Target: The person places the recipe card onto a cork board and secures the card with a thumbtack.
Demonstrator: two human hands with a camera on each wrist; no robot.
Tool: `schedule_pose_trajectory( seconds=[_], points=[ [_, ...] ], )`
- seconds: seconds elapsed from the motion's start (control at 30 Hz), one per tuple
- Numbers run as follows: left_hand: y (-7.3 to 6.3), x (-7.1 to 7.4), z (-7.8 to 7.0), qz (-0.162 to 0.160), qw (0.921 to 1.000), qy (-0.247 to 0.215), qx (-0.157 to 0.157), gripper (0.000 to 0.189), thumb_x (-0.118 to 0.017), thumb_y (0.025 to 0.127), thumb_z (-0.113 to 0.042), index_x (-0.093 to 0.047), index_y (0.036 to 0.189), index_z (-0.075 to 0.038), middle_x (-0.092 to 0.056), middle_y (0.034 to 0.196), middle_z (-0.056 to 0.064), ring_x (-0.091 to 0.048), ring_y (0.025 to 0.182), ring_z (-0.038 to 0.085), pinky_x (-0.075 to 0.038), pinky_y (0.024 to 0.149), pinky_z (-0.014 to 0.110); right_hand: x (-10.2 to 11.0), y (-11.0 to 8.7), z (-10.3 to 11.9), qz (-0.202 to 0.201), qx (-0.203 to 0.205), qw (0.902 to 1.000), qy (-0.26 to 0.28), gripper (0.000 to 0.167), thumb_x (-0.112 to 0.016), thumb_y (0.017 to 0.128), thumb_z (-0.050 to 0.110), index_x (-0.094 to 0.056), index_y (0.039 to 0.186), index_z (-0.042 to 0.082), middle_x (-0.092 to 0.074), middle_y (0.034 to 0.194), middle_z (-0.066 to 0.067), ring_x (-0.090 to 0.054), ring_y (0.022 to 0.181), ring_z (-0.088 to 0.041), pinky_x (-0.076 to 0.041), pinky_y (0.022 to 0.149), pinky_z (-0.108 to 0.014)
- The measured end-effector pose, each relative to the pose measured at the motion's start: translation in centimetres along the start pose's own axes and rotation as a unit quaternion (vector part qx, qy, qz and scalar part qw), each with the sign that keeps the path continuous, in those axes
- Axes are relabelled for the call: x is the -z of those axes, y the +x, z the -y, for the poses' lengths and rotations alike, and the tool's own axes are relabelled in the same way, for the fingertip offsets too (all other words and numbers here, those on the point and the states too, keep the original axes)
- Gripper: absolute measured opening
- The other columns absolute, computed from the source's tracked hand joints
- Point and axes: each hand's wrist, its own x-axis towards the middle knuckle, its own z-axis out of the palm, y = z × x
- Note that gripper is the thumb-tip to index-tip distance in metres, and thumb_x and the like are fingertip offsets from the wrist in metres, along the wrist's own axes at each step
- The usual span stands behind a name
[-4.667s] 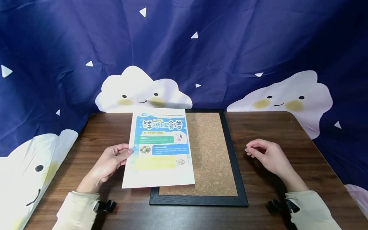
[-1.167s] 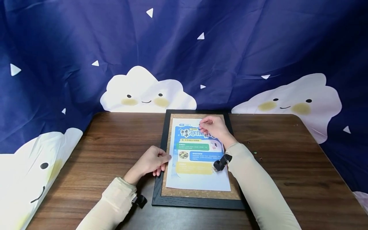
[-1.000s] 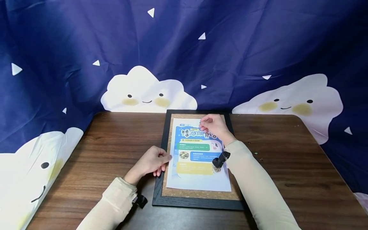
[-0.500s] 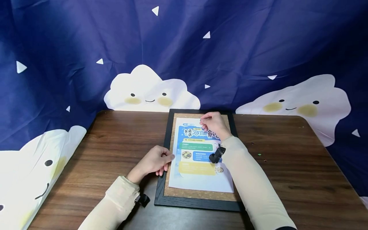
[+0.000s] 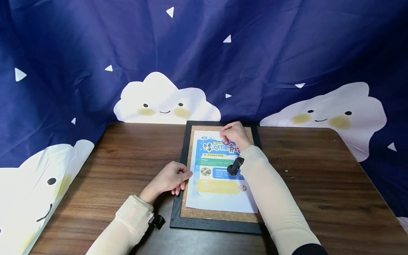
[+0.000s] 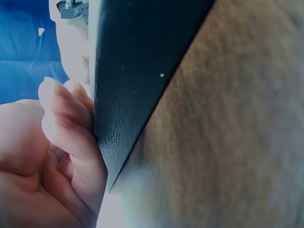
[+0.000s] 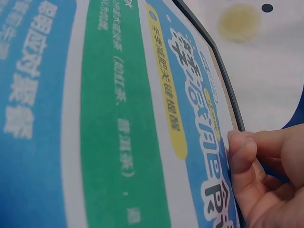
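A black-framed cork board point(image 5: 204, 213) lies on the table with a printed paper sheet point(image 5: 220, 203) flat on its cork. My left hand point(image 5: 170, 177) holds the board's left side: the thumb lies over the frame on the sheet's left edge, the fingers curl at the frame's outer side. In the left wrist view these curled fingers point(image 6: 71, 123) are right against the black frame point(image 6: 126, 71). My right hand point(image 5: 235, 134) pinches a tiny push pin at the sheet's top edge, thumb and forefinger together. The pin is mostly hidden by the fingertips point(image 7: 242, 147).
Several tiny pins, one a green pin point(image 5: 285, 171), lie on the brown wooden table point(image 5: 318, 198) right of the board. A blue curtain point(image 5: 197, 46) with white clouds hangs behind the table's back edge.
Since the oldest frame, the sheet has gone from the left hand's grip in the air onto the cork, and the right hand has come over it. Lately the right hand has edged slightly up the sheet.
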Motion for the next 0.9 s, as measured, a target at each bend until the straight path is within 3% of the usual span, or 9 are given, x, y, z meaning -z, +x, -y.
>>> schedule_pose_trajectory(
  seconds=[0.27,0.6,0.9],
  points=[
    [-0.10,0.04,0.11,0.002,1.0000,-0.004,-0.001,0.027,-0.064,0.109,-0.015,-0.067,0.085,-0.003,-0.062,0.055,0.001,-0.054,0.036,0.007,-0.045,0.038,0.022,-0.34,0.18,0.46,-0.004,-0.034,0.9994,0.007,0.016,-0.066,0.101,-0.002,-0.074,0.113,-0.009,-0.071,0.081,-0.010,-0.067,0.057,-0.015,-0.059,0.055,-0.024],
    [-0.14,-0.04,-0.05,0.005,0.9999,-0.011,0.002,0.027,-0.063,0.109,-0.015,-0.067,0.085,-0.003,-0.062,0.055,0.001,-0.054,0.036,0.007,-0.045,0.038,0.021,-0.52,0.35,0.73,-0.020,-0.046,0.9982,-0.033,0.006,-0.070,0.099,-0.002,-0.072,0.102,-0.007,-0.068,0.072,-0.009,-0.064,0.052,-0.015,-0.057,0.051,-0.025],
    [-0.08,0.05,-0.13,0.002,0.9999,-0.010,0.006,0.026,-0.064,0.109,-0.015,-0.068,0.086,-0.003,-0.062,0.056,0.002,-0.054,0.037,0.008,-0.045,0.038,0.022,-0.33,0.23,0.81,-0.015,-0.049,0.9978,-0.042,0.007,-0.071,0.100,0.000,-0.071,0.104,-0.006,-0.067,0.072,-0.007,-0.061,0.050,-0.014,-0.055,0.049,-0.024]
  ],
)
